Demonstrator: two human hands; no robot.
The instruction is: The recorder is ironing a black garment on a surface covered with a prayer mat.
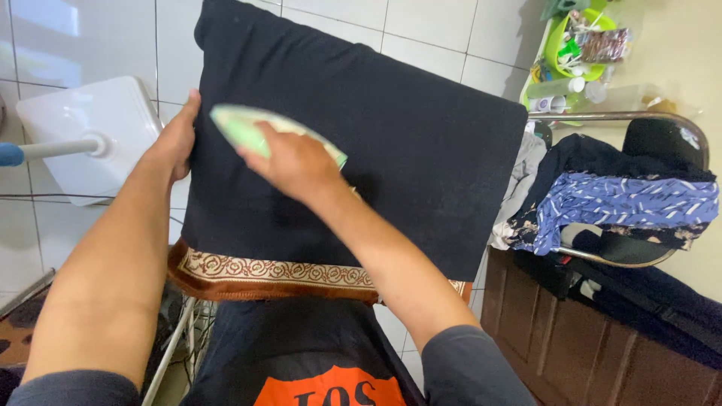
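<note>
Black cloth (421, 143) lies spread flat over a padded ironing board, whose brown patterned edge (271, 272) shows along the near side, and a pale green iron (259, 129) rests on the cloth's left part. The right hand (295, 164) is wrapped over the iron's top, its fingers closed around the handle, forearm reaching diagonally up from the lower right with the wrist bent slightly down. The left hand (174, 141) lies flat on the cloth's left edge, fingers together and extended, holding nothing but pinning the fabric, with its arm stretched straight from the lower left. The main risk, as I judge it, is how near the left hand sits to the iron: a push leftward could bring the hot plate against those fingers. Letting the iron rest in one spot could scorch or shine the dark fabric. A heap of clothes (624, 203) waits on a chair at right.
</note>
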